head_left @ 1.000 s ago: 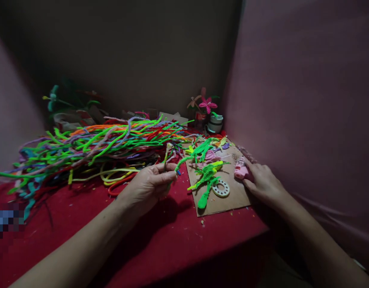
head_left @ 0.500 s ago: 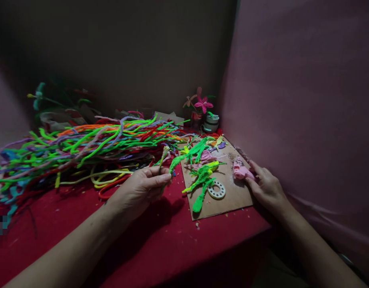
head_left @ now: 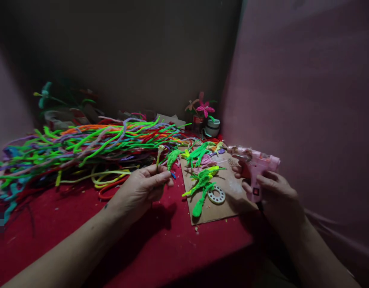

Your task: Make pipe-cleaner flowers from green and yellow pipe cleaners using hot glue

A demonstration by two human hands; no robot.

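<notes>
My left hand (head_left: pixel 152 185) pinches a thin stem with a pale yellow tip (head_left: pixel 160 149) and a green pipe-cleaner leaf (head_left: pixel 173 159) between thumb and fingers, above the red tabletop. In my right hand (head_left: pixel 277 192) is a pink hot glue gun (head_left: pixel 260 164), gripped by its handle. Its nozzle points left over the cardboard sheet (head_left: pixel 229 210). Several green pipe-cleaner leaves (head_left: pixel 199 206) and some pink pieces (head_left: pixel 206 161) lie on that cardboard, beside a white ring with holes (head_left: pixel 216 194).
A large heap of colourful pipe cleaners (head_left: pixel 97 144) covers the table's left and back. Behind the cardboard stand a pink pipe-cleaner flower (head_left: pixel 205 108) and a small pale jar (head_left: pixel 212 127). A pinkish cloth or wall (head_left: pixel 304 100) rises close on the right.
My right hand has lifted the pink glue gun off the cardboard and turned it so the nozzle points left. My left hand keeps its hold, with the green leaf slightly shifted.
</notes>
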